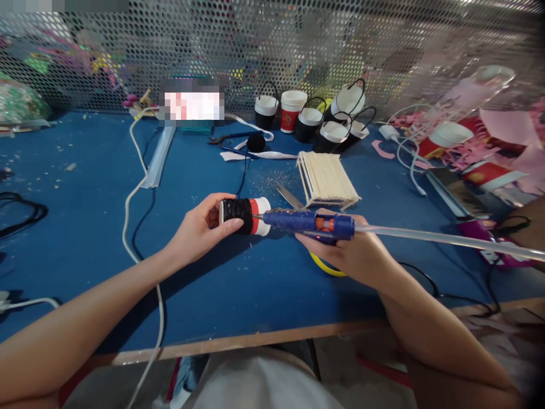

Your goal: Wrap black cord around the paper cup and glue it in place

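Observation:
My left hand (204,224) is wrapped round a paper cup (261,216) lying on its side, with black cord wound over much of it and a red band and white end showing. My right hand (357,253) grips a blue hot glue gun (293,220); its metal nozzle meets the cup by the edge of the black winding. A long clear glue stick (447,241) sticks out of the gun's back. From the cup, black cord runs to a dark ball of cord (256,142) farther back. Scissors (289,196) lie partly hidden behind the gun, a yellow handle showing below.
Several black-wrapped cups with cord handles (310,122) and a red cup (293,111) stand by the perforated metal screen (238,51). A stick-built rack (327,176), pliers (230,136) and clear glue sticks (160,156) lie nearer. A white cable (128,210) crosses the table's left side.

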